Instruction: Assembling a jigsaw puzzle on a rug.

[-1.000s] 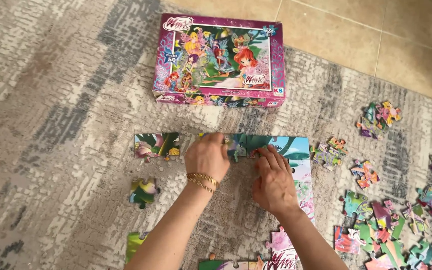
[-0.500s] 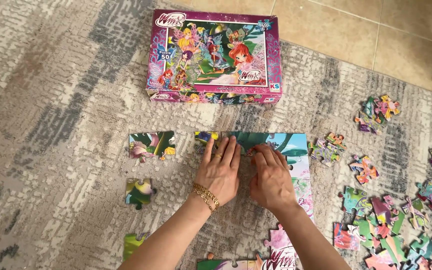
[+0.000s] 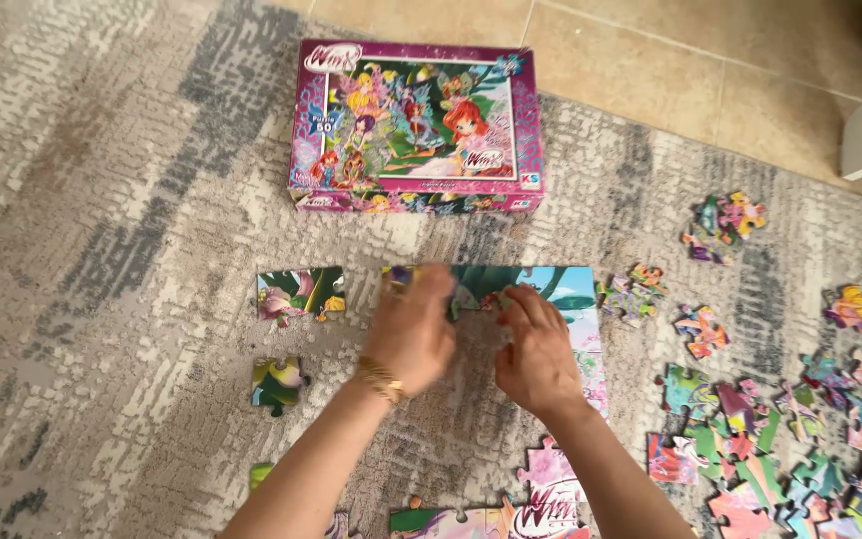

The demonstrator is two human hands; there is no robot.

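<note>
I see a grey patterned rug (image 3: pixel 102 200) filling most of the view, tiled floor (image 3: pixel 650 60) beyond its far edge. A pink puzzle box (image 3: pixel 416 125) lies near that edge. Below it sits the joined top strip (image 3: pixel 561 294), only partly built; I judge most of the work is left. My left hand (image 3: pixel 411 334) presses flat on the strip, grasping nothing. My right hand (image 3: pixel 536 349) rests beside it, fingertips on the strip; I cannot tell if it pinches a piece. Loose pieces (image 3: pixel 800 419) crowd the right; bare rug lies open to the left.
</note>
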